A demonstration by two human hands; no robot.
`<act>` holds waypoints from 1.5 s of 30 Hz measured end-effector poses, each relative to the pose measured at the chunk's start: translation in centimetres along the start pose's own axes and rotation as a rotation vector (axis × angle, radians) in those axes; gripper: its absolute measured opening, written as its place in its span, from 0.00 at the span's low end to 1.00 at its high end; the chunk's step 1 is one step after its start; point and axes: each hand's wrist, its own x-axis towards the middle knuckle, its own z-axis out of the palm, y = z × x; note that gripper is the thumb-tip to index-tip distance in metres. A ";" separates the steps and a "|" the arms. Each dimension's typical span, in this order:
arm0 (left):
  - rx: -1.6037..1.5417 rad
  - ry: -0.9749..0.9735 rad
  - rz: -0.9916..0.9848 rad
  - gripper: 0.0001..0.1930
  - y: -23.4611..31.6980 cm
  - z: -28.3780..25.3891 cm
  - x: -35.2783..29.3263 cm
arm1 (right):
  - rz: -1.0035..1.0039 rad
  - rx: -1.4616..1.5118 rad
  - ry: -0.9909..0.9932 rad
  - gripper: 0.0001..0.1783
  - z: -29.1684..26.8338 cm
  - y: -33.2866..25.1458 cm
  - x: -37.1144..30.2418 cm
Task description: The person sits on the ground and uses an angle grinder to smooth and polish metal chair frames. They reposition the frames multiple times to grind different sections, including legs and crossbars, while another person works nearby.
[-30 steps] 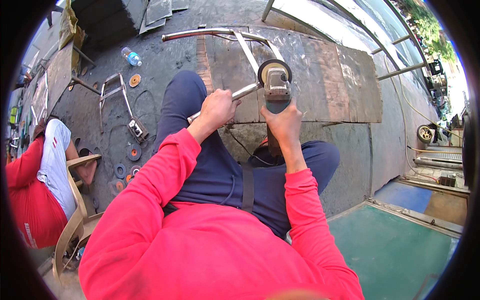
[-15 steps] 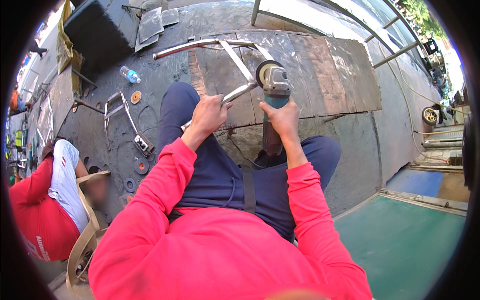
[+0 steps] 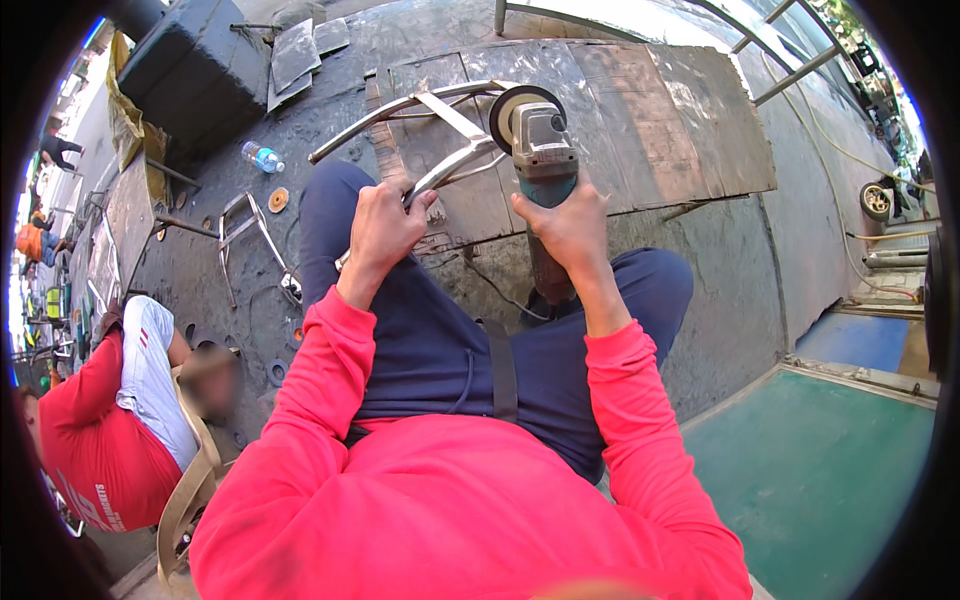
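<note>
My left hand is closed round one bar of a shiny tubular metal frame, which slants up and away over a worn wooden board. In my right hand is a teal and grey angle grinder, held upright by its body with its head pointing away from me. Its round disc sits close beside the frame's right end; whether they touch I cannot tell. The grinder's lower end is between my thighs, and a dark cord runs near it.
On the floor at left lie a plastic water bottle, another metal frame and several round discs. A co-worker in red sits at far left. A dark block stands behind; a green panel lies at right.
The frame has turned and shifted with my left hand, which has moved a little left and nearer. The grinder has come slightly left. My view has also shifted somewhat.
</note>
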 end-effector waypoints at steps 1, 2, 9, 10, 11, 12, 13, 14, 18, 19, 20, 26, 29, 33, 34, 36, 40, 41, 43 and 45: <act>0.002 0.015 0.007 0.14 0.0 -0.1 0.1 | 0.012 -0.011 -0.021 0.31 0.1 0.0 0.0; 0.007 0.043 0.023 0.14 0.0 -0.1 0.2 | -0.002 -0.015 -0.018 0.31 0.2 0.1 0.0; 0.011 0.009 0.005 0.14 0.1 -0.2 0.3 | -0.076 -0.064 0.016 0.30 0.9 -0.2 0.0; -0.003 -0.009 -0.009 0.14 0.1 -0.2 0.3 | -0.078 -0.083 0.019 0.30 0.9 -0.2 0.0; -0.008 -0.014 -0.015 0.14 0.2 -0.2 0.3 | -0.089 -0.093 0.020 0.30 1.0 -0.2 -0.1; -0.015 -0.014 -0.011 0.14 0.2 -0.2 0.4 | -0.100 -0.102 0.020 0.30 1.0 -0.3 -0.1; -0.012 -0.019 -0.010 0.14 0.2 -0.3 0.3 | -0.114 -0.108 0.019 0.30 1.1 -0.3 -0.2; -0.011 -0.017 0.000 0.14 0.1 -0.3 0.3 | -0.108 -0.088 0.030 0.30 1.2 -0.3 -0.2; -0.001 -0.014 0.013 0.14 0.1 -0.3 0.4 | -0.135 -0.109 0.037 0.31 1.2 -0.2 0.0; -0.009 -0.011 0.015 0.14 0.1 -0.2 0.4 | -0.149 -0.142 0.028 0.31 1.2 -0.2 0.0; -0.015 -0.009 0.017 0.13 0.2 -0.2 0.4 | -0.158 -0.133 0.037 0.31 1.3 -0.3 0.2; -0.032 -0.041 -0.029 0.14 0.9 -0.6 0.4 | -0.160 -0.116 0.046 0.30 1.3 -0.5 0.4; -0.049 -0.056 -0.053 0.13 1.3 -0.8 0.5 | -0.200 -0.139 0.040 0.31 1.3 -0.5 0.3; -0.042 -0.065 -0.060 0.13 1.6 -1.0 0.3 | -0.166 -0.188 0.068 0.31 1.5 -0.4 0.4; -0.045 -0.051 -0.046 0.13 1.6 -1.1 0.4 | -0.178 -0.212 0.082 0.31 1.5 -0.3 0.4; -0.043 -0.055 -0.056 0.13 1.6 -1.1 0.4 | -0.210 -0.199 0.073 0.31 1.6 -0.2 0.3; -0.039 -0.064 -0.048 0.13 1.5 -1.1 0.4 | -0.224 -0.150 0.089 0.31 1.7 -0.1 0.2; -0.042 -0.066 -0.048 0.13 1.5 -1.1 0.4 | -0.212 -0.179 0.067 0.31 1.6 0.0 0.2; -0.047 -0.058 -0.042 0.14 1.4 -1.1 0.5 | -0.230 -0.223 0.045 0.31 1.6 0.0 0.0; -0.050 -0.047 -0.026 0.14 1.3 -1.1 0.5 | -0.237 -0.197 0.062 0.31 1.7 0.0 0.2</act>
